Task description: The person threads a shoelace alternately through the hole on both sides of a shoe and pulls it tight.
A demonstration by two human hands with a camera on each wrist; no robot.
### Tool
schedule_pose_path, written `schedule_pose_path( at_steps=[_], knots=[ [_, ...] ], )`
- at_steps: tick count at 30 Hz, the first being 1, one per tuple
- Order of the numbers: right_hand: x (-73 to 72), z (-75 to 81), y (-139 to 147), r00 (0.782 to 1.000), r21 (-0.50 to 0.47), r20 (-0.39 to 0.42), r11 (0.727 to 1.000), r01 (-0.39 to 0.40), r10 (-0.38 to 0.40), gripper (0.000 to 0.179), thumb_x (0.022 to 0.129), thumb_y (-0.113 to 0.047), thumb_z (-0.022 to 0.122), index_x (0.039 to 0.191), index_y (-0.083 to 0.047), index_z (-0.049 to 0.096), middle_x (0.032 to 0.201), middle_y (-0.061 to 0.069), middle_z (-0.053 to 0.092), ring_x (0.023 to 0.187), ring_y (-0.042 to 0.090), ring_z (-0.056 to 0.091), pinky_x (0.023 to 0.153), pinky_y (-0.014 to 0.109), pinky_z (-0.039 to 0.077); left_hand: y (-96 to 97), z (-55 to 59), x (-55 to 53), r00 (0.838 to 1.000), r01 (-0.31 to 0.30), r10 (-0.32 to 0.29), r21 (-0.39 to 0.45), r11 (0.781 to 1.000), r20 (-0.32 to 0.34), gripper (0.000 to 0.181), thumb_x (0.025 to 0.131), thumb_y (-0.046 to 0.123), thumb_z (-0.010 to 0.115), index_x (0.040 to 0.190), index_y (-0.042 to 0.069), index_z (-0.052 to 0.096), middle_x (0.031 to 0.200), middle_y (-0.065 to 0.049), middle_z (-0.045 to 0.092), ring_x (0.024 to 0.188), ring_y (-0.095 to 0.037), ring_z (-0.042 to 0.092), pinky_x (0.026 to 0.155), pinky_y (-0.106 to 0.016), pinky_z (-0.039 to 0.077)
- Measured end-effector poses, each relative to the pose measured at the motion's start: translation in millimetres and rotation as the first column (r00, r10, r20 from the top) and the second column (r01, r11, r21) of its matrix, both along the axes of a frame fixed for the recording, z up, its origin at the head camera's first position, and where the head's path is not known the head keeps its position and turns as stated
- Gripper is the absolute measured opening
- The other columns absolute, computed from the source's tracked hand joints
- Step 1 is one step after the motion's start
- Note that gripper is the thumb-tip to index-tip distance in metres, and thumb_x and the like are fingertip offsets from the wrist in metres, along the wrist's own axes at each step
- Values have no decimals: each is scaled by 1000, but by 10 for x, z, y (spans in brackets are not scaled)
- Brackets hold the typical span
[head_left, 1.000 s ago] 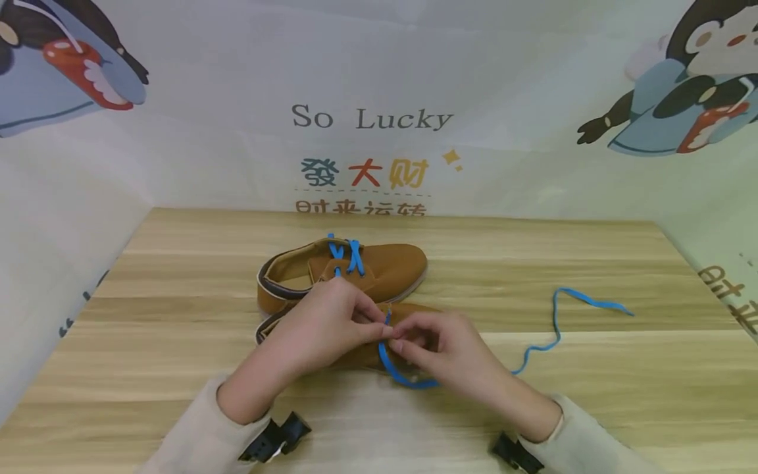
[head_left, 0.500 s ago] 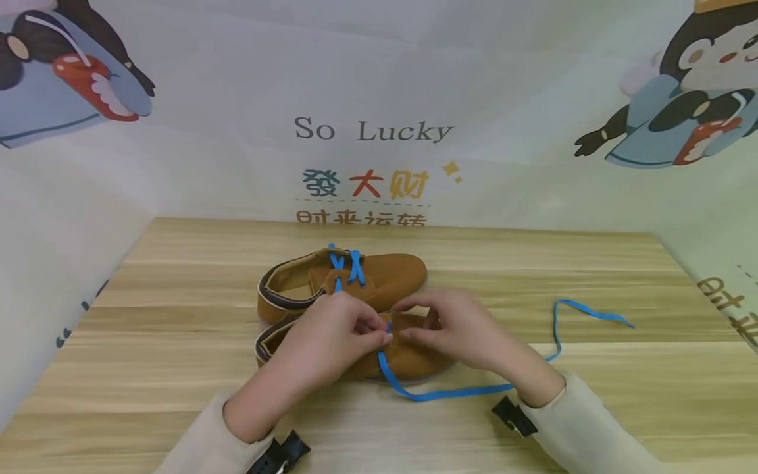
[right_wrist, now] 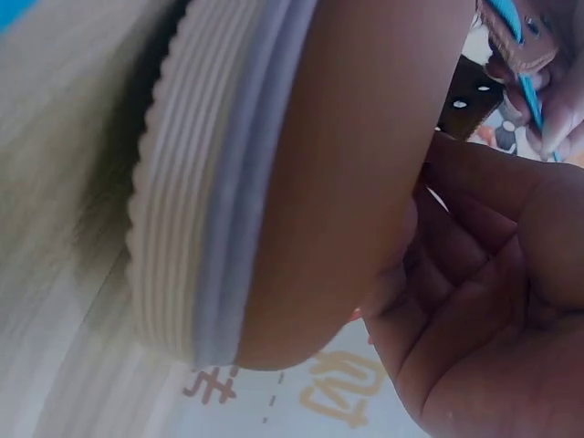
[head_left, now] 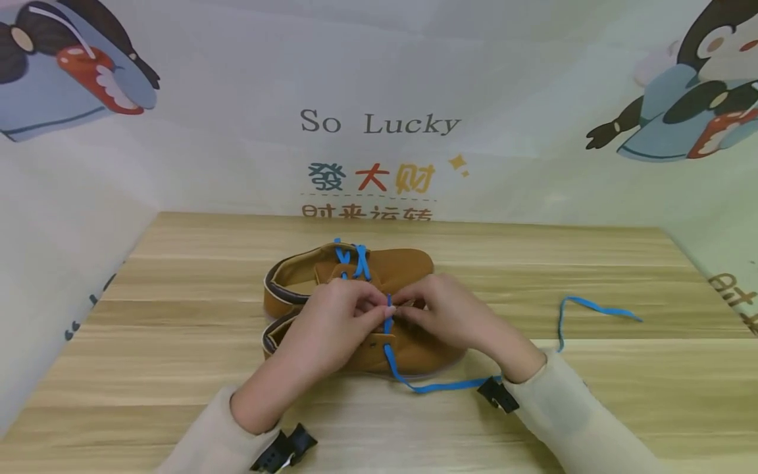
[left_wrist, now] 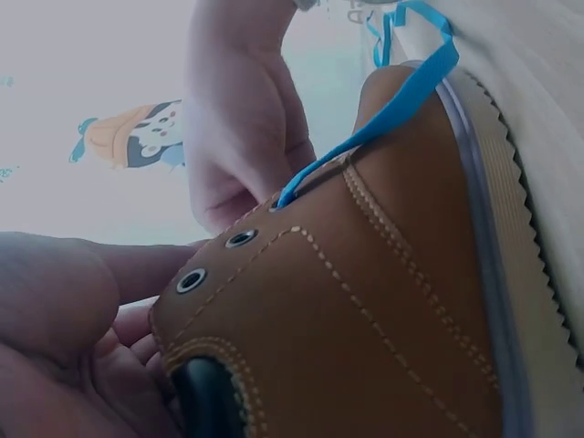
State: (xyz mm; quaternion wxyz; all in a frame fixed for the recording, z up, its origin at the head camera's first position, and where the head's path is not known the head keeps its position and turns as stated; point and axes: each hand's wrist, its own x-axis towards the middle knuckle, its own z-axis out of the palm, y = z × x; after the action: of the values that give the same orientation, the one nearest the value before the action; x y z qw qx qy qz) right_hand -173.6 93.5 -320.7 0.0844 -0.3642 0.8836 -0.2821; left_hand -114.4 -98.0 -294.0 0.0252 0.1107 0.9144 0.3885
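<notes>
Left hand (head_left: 331, 319): thumb and index tips together, pinching the blue lace (head_left: 423, 388) just above the near shoe (head_left: 423, 350), over its lacing gap. Right wrist view agrees: lace comes past the flap edge and runs to the left fingertips. Right hand (head_left: 447, 309): fingers bent, thumb and index tips close together, right beside the left thumb, over the front of the near shoe's lacing. Can't tell whether they clamp anything; in the right wrist view the hand sits alongside the toe end, fingertips partly hidden.

Near shoe is upright on the table (head_left: 207, 296), toe right, heel left in the head view. Long axis runs left-right, roughly parallel to the table's back edge. Foot opening faces up at the heel end, partly covered by the left hand.

Lace goes through the frontmost eyelet on the near shoe's near-side flap (left_wrist: 219, 301); two more eyelets (left_wrist: 241, 239) sit heelward of it. Short section runs from that flap to the fingers, pointing away from the person. Long tail drops down the near side, bends right, passes under the right forearm; its end lies well to the right of the near shoe.

Far shoe (head_left: 397, 263) is just behind the near shoe, same heading, axes about parallel, its own blue lacing crossed.
</notes>
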Motion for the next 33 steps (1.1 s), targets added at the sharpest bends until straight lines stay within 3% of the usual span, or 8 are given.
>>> schedule_pose_path(
  at_steps=[7,13,20,27,33],
  knots=[
    [-59,17,23,992,-42,127,999,17,-11,20,100,-11,61,113,-8,76,87,-1,72,70,7,57,65,22,49,41,-12,4,1000,4,-3,-14,1000,28,9,94,17,73,93,9,78,83,4,75,76,-5,67,69,-23,54],
    [-74,-8,15,979,-54,198,997,62,-50,23,101,-12,57,116,-11,74,83,-2,68,72,10,57,68,25,49,70,-59,7,1000,17,-17,-10,1000,25,9,93,12,73,88,8,79,79,3,75,73,-3,67,68,-22,54],
    [-97,-58,-4,950,-92,300,989,120,-88,22,103,-14,57,116,-8,73,81,3,68,69,10,60,67,27,50,60,-155,-45,998,-61,61,-21,998,-17,8,88,8,74,84,8,80,77,2,77,71,-4,70,66,-23,55],
    [-100,-84,-7,918,-149,384,974,168,-100,24,102,-14,58,119,-5,72,84,5,67,70,12,60,69,29,49,75,-243,-79,994,-103,101,-65,993,-41,12,89,8,74,79,9,80,72,3,75,67,-5,66,64,-24,52],
    [-103,-85,2,909,-156,404,971,179,-103,26,102,-14,59,122,-5,72,82,5,68,69,12,60,67,27,49,98,-279,-100,991,-128,124,-92,988,-44,13,89,8,72,79,11,81,70,4,73,63,-6,61,58,-23,47]
  ],
)
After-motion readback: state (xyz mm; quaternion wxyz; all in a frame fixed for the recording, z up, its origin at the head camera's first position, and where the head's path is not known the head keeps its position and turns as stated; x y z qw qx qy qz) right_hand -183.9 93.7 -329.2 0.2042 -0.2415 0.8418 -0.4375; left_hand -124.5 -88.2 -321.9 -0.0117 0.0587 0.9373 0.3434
